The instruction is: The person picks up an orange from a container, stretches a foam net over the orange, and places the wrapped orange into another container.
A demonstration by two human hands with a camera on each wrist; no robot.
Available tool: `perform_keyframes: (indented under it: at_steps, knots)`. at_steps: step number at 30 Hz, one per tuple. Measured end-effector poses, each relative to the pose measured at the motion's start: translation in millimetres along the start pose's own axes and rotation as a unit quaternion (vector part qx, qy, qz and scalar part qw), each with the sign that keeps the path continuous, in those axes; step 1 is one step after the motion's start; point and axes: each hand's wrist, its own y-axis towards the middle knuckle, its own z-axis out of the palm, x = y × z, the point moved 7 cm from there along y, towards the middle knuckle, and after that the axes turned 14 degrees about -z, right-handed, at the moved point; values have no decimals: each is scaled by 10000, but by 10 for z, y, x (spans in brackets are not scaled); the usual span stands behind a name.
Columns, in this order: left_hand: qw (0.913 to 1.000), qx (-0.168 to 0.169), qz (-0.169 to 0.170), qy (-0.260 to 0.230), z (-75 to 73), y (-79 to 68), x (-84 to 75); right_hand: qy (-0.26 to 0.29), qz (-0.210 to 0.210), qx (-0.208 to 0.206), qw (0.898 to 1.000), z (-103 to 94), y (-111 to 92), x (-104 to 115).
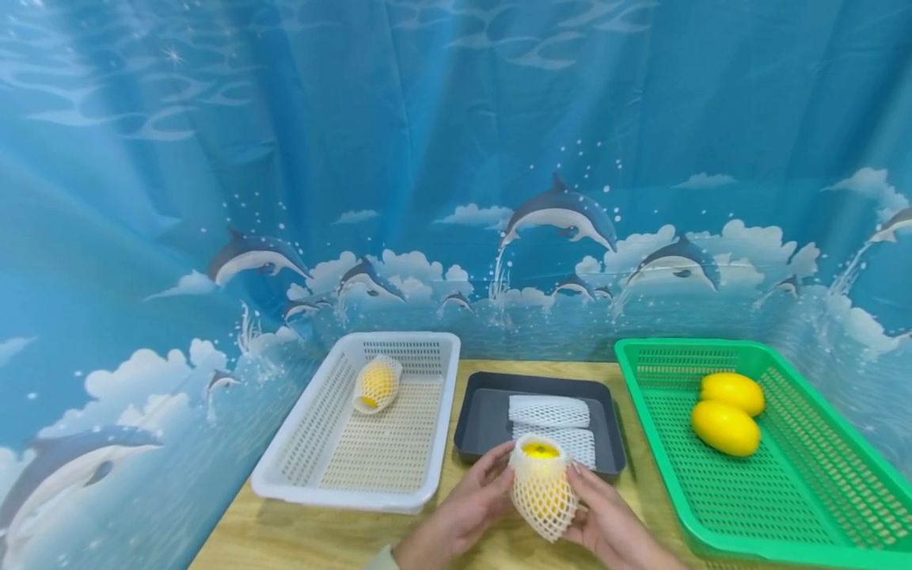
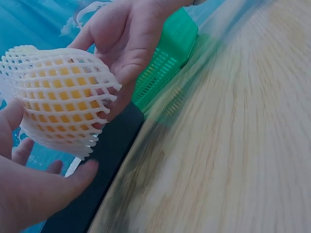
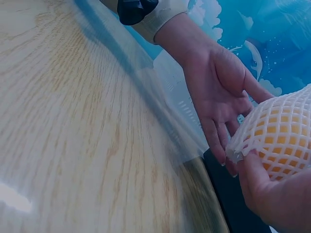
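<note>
Left of the tray (image 1: pixel 492 408) of mesh sleeves (image 1: pixel 549 412), a white basket (image 1: pixel 335 495) holds a foam-wrapped fruit (image 1: pixel 378 384). Before the tray, your left hand (image 1: pixel 470 503) and right hand (image 1: pixel 609 511) hold a netted fruit (image 1: pixel 545 491). Right of the tray, a green basket (image 1: pixel 748 495) holds two smooth fruits (image 1: pixel 727 428).

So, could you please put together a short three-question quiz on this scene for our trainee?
1. Count: how many bare yellow fruits lie in the green basket?
2. True or false: the dark tray stands between the white basket and the green basket.
3. Fill in: the netted fruit is held between the left hand and the ____.

Key:
1. Two.
2. True.
3. Right hand.
</note>
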Motion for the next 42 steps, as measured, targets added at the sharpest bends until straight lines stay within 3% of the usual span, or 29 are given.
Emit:
perform_keyframes:
  at_steps: [3,13,25,42]
  knots:
    - [9996,-154,206,88,-20,6,-42,-93,87,-112,9999,-17,-1,-15]
    - [9989,246,405,-31,7,-5,-82,-198,107,-314,9993,-49,-13,-38]
    - [9994,160,309,36,0,3,-79,61,76,-364,9993,-27,-13,-14]
    - [9999,-96,53,38,-3,1,-30,-80,59,-449,9989,-15,-3,-27]
